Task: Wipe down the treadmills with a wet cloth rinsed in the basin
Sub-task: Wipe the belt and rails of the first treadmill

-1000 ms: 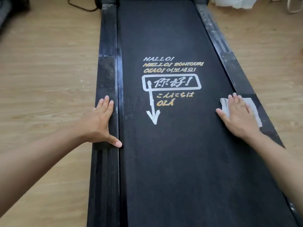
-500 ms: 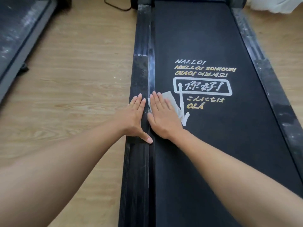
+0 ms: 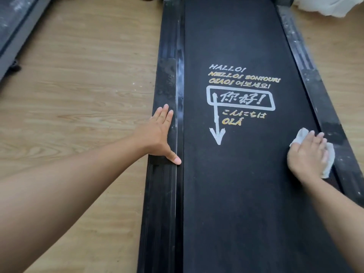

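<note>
Matt black belt [image 3: 246, 194], white cloth [image 3: 330, 156], wood-grain floor [image 3: 78, 95].

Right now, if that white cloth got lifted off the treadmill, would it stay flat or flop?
Probably flop: the cloth bunches and wrinkles under the right hand. It looks thin, so likely light, though wetness would add weight. Pushed, it should slide along the belt rather than roll.

The belt [image 3: 246, 203] is matte black, printed with white and gold greetings, a white outlined box and a white arrow [image 3: 217, 133]. My cloth [image 3: 300, 136] is off-white. The rails [image 3: 163, 203] are black, ribbed lengthwise, smeared with pale grey dust. The floor [image 3: 78, 99] is light tan wood grain with white specks.
</note>
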Action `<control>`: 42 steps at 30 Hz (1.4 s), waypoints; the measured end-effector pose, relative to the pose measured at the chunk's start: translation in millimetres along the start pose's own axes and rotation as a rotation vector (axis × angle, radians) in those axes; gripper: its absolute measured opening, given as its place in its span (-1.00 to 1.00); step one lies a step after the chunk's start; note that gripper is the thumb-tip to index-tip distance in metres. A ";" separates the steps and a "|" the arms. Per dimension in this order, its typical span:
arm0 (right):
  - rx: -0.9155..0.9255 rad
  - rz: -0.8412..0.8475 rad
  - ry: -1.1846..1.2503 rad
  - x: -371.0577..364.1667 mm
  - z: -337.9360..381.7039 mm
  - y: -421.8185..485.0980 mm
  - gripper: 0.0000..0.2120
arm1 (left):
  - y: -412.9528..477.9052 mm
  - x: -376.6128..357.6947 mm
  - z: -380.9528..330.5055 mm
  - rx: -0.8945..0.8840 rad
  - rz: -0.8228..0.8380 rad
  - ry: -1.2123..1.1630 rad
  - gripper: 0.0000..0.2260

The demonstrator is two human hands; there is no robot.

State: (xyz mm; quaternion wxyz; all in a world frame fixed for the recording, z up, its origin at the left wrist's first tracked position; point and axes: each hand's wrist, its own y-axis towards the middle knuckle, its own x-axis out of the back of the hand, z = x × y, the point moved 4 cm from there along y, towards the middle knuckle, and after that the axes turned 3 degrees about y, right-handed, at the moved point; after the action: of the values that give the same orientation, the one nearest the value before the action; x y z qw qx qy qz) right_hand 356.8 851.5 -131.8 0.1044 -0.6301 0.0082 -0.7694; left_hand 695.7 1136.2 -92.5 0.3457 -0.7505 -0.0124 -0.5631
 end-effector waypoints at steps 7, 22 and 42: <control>0.572 0.076 -0.006 -59.0 219.9 -88.2 -0.36 | -4.8 2.9 -2.6 -0.010 0.033 -0.032 0.51; 0.406 0.152 -0.103 12.7 -66.6 -25.5 -0.26 | -4.3 13.7 -26.0 0.094 0.191 0.203 0.61; 1.248 0.228 -0.229 -51.8 76.2 -213.5 -0.42 | -12.3 30.1 -34.2 0.082 0.201 0.443 0.54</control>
State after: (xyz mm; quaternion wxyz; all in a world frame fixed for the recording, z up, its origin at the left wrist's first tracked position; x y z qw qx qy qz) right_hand 408.3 1078.3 -135.5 0.5324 -0.5242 -0.3851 -0.5417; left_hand 673.0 1116.2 -56.2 0.4244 -0.5915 0.1155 -0.6758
